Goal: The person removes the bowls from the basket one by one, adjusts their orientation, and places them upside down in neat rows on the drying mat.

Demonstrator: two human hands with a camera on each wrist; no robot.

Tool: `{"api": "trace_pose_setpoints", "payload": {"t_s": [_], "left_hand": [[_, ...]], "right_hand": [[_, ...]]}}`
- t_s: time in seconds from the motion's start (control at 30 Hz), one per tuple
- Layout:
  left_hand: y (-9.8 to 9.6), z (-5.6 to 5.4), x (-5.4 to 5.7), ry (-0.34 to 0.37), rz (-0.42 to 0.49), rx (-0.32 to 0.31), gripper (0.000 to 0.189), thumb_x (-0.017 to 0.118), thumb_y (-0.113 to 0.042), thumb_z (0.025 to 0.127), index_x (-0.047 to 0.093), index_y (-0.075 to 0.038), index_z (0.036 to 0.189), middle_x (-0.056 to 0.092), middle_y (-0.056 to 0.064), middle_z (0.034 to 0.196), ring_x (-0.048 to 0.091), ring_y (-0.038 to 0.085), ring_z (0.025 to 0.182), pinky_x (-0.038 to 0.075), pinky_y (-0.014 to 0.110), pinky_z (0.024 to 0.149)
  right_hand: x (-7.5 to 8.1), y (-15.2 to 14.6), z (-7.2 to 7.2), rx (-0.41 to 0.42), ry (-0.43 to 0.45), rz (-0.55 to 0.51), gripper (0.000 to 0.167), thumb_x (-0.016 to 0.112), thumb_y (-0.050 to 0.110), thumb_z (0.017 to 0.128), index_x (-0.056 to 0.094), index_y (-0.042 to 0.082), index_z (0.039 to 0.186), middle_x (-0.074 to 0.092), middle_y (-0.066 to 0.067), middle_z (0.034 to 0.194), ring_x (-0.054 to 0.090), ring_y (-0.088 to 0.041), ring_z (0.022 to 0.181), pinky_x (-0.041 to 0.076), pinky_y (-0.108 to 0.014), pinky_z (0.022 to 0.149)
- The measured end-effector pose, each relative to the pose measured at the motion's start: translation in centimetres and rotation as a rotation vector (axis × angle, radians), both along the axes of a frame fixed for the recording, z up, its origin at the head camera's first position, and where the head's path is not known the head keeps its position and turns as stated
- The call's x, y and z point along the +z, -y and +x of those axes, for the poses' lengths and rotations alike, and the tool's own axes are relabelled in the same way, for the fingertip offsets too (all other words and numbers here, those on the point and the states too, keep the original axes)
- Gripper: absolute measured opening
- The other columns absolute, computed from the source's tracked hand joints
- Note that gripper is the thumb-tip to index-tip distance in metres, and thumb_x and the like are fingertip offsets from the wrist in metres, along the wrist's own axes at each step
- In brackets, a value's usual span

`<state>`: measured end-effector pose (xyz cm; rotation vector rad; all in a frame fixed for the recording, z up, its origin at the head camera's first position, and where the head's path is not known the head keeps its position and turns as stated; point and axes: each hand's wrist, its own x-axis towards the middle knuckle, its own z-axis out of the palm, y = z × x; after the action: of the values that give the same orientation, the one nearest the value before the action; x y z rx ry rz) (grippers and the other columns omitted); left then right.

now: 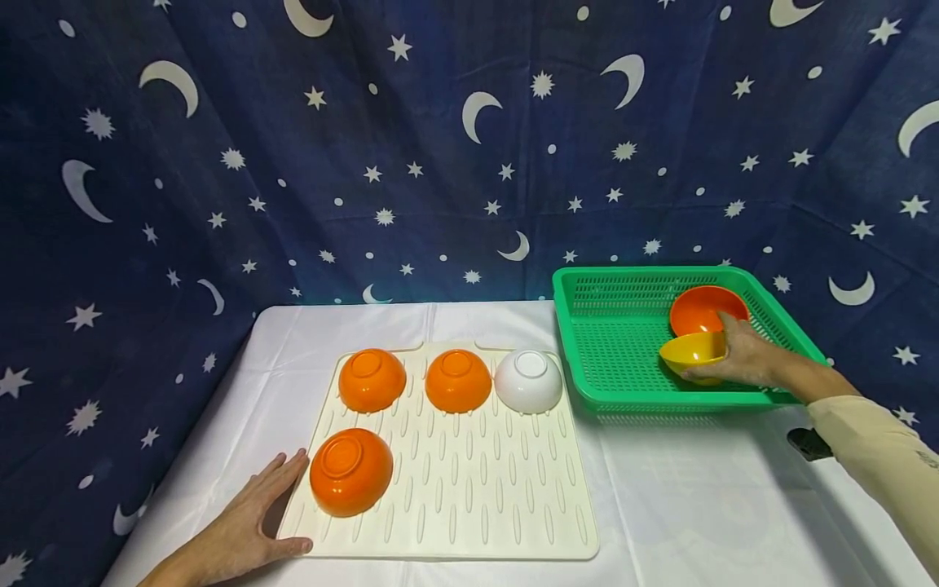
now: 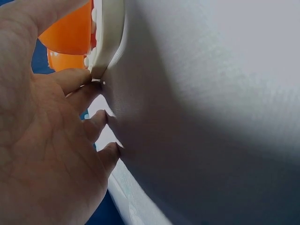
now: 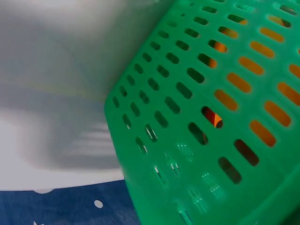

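In the head view, my right hand (image 1: 750,355) grips a yellow bowl (image 1: 689,350) by its side, inside the green basket (image 1: 612,395). Behind it sits an orange bowl (image 1: 695,310), also in the basket. The basket wall (image 3: 173,105) hides that hand in the right wrist view. My left hand (image 1: 242,522) rests with spread, fairly straight fingers at the left edge of the cream drying mat (image 1: 469,522); its fingertips touch the cloth beside the mat. Nearest to it, an orange bowl (image 1: 350,473) lies upside down on the mat.
Along the mat's back row stand two upside-down orange bowls (image 1: 372,381) and a white bowl (image 1: 528,381). A white cloth (image 1: 682,505) covers the table. A dark blue curtain (image 1: 440,122) with moons and stars hangs behind. A small black object (image 1: 808,444) shows by the right sleeve.
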<state>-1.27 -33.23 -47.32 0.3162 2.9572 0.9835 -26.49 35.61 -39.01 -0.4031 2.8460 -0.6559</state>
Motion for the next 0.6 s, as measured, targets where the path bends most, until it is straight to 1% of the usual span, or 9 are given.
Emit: {"api": "trace_pose_setpoints", "payload": {"t_s": [0.1,0.13,0.23,0.33,0.4,0.43,0.47,0.53,0.6], "left_hand": [[0.0,0.0,0.1,0.022,0.001,0.008,0.110,0.091,-0.045,0.069,0.039,-0.002,0.155,0.036,0.023,0.158,0.010,0.007,0.149,-0.005,0.037,0.121],[0.0,0.0,0.1,0.022,-0.004,0.009,0.110,0.091,-0.046,0.069,0.039,-0.002,0.155,0.036,0.023,0.158,0.013,0.011,0.150,-0.005,0.034,0.121],[0.0,0.0,0.3,0.005,-0.022,0.000,0.109,0.092,-0.045,0.069,0.040,-0.001,0.154,0.037,0.023,0.157,0.016,0.017,0.150,-0.006,0.023,0.117],[0.0,0.0,0.4,-0.046,-0.050,-0.016,0.108,0.093,-0.043,0.067,0.043,0.001,0.152,0.041,0.023,0.155,0.013,0.006,0.149,-0.006,0.011,0.110],[0.0,0.0,0.4,-0.067,-0.058,-0.026,0.107,0.093,-0.042,0.067,0.044,0.003,0.151,0.042,0.023,0.154,0.012,0.000,0.147,-0.005,0.009,0.109],[-0.1,0.0,0.5,-0.065,-0.061,-0.023,0.107,0.093,-0.042,0.066,0.045,0.003,0.150,0.042,0.023,0.154,0.013,0.003,0.148,-0.004,0.011,0.111],[-0.1,-0.1,0.6,-0.058,-0.058,-0.021,0.107,0.094,-0.042,0.066,0.045,0.003,0.150,0.042,0.023,0.154,0.015,0.010,0.150,-0.001,0.018,0.116],[-0.2,-0.2,0.8,-0.025,-0.051,-0.012,0.108,0.094,-0.042,0.065,0.045,0.004,0.150,0.041,0.024,0.155,0.021,0.028,0.151,0.006,0.039,0.123],[-0.2,-0.2,0.9,0.009,-0.043,-0.002,0.109,0.093,-0.042,0.066,0.044,0.004,0.151,0.040,0.024,0.155,0.026,0.044,0.146,0.012,0.057,0.120]], "right_hand": [[0.0,0.1,0.1,0.002,-0.038,-0.014,0.128,0.089,0.042,0.077,0.005,-0.023,0.148,0.027,-0.049,0.136,0.044,-0.058,0.110,0.041,-0.075,0.093],[0.0,0.1,0.2,0.001,-0.050,-0.015,0.128,0.090,0.042,0.076,0.005,-0.022,0.149,0.026,-0.049,0.137,0.043,-0.058,0.110,0.040,-0.076,0.092],[0.1,0.3,0.3,0.004,-0.106,-0.042,0.128,0.094,0.040,0.072,0.010,-0.018,0.150,0.028,-0.047,0.136,0.042,-0.057,0.109,0.040,-0.076,0.091],[0.3,0.5,0.4,0.020,-0.178,-0.085,0.126,0.097,0.035,0.068,0.016,-0.016,0.150,0.030,-0.045,0.135,0.041,-0.056,0.109,0.040,-0.077,0.089],[0.4,0.8,0.6,0.031,-0.213,-0.104,0.126,0.098,0.034,0.066,0.018,-0.015,0.150,0.030,-0.044,0.136,0.040,-0.057,0.111,0.039,-0.078,0.090],[0.5,0.9,0.6,0.035,-0.222,-0.108,0.126,0.098,0.034,0.066,0.018,-0.015,0.150,0.030,-0.044,0.136,0.040,-0.058,0.111,0.038,-0.079,0.090],[0.6,1.1,0.7,0.037,-0.229,-0.109,0.126,0.098,0.034,0.066,0.018,-0.015,0.151,0.030,-0.044,0.137,0.040,-0.058,0.112,0.037,-0.080,0.091],[0.8,1.4,0.9,0.043,-0.244,-0.110,0.125,0.098,0.034,0.066,0.019,-0.015,0.150,0.030,-0.044,0.138,0.040,-0.059,0.113,0.035,-0.081,0.091],[0.9,1.8,1.1,0.047,-0.260,-0.112,0.123,0.098,0.033,0.066,0.022,-0.015,0.150,0.032,-0.043,0.138,0.040,-0.058,0.113,0.035,-0.081,0.091]]}}
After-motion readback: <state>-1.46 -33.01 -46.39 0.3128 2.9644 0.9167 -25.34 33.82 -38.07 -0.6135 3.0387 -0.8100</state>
